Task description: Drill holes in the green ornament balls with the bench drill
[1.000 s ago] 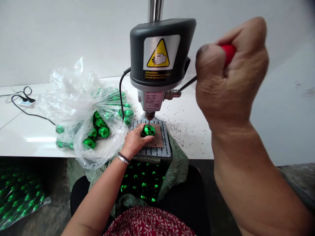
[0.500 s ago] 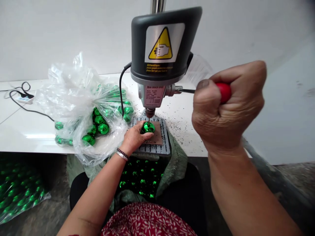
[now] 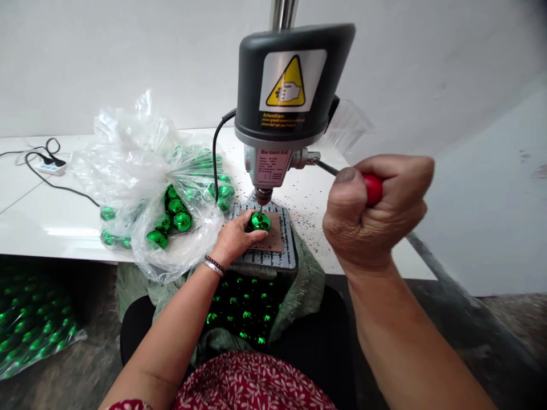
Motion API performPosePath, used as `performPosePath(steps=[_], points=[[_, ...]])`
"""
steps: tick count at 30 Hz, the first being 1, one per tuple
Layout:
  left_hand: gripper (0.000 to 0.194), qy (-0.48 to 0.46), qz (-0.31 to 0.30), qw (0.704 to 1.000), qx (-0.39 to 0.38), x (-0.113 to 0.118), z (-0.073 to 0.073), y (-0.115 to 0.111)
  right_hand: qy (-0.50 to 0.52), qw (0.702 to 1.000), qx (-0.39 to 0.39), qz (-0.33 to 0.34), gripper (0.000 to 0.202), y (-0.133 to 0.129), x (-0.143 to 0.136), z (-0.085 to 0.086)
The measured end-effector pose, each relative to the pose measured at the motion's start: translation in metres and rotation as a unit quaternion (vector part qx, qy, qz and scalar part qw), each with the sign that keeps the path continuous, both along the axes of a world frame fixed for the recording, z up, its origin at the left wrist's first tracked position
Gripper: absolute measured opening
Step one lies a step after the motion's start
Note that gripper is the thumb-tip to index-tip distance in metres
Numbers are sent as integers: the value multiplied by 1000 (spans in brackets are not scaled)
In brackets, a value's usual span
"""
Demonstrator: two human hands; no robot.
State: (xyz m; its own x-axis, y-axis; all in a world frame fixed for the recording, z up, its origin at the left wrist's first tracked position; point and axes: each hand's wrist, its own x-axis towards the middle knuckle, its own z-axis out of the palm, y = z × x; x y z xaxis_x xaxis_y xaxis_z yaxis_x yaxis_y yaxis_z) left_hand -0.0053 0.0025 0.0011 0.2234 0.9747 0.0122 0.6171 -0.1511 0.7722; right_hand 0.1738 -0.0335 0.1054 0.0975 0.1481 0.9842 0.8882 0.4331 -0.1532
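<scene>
My left hand (image 3: 235,238) grips a shiny green ball (image 3: 259,222) between thumb and fingers, on a brown board (image 3: 274,239) over the drill's grey base plate (image 3: 288,257). The bit of the bench drill (image 3: 294,85) points down at the ball's top; whether it has entered is too small to tell. My right hand (image 3: 378,213) is wrapped round the red knob (image 3: 373,189) of the drill's lever (image 3: 325,167), to the right of the drill head.
A clear plastic bag (image 3: 128,165) with several green balls (image 3: 182,221) lies left on the white table (image 3: 64,228). Below the base, an open green sack (image 3: 305,285) holds more balls. Another full bag (image 3: 38,319) is at lower left. A power strip (image 3: 52,166) sits far left.
My right hand has moved down and slightly left with the red knob, and the lever slopes more steeply. My left hand still holds the ball under the bit. The view has shifted slightly.
</scene>
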Motion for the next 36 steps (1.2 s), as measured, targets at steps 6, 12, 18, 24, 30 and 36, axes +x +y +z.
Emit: performPosePath(steps=[6,12,18,24,30,36], points=[[58,-26,-15,1000,2,-1,-3,0,12,999,-31,-1,4,-7,-2,-11],[57,-12,-10,1000,-4,-1,0,-1,20,1000,-18,-8,1,-6,-5,-19],[60,-57,-11,998,-2,-2,-8,1,33,999,-15,15,5,-8,-9,-30],[53,-52,-5,999,-5,1,-2,-3,50,998,-18,24,4,-5,-9,-16],[40,-79,11,997,16,1,5,-14,119,984,-127,25,18,25,-4,59],[53,-46,-80,996,-17,-33,28,-58,165,965,-203,8,14,31,-7,83]])
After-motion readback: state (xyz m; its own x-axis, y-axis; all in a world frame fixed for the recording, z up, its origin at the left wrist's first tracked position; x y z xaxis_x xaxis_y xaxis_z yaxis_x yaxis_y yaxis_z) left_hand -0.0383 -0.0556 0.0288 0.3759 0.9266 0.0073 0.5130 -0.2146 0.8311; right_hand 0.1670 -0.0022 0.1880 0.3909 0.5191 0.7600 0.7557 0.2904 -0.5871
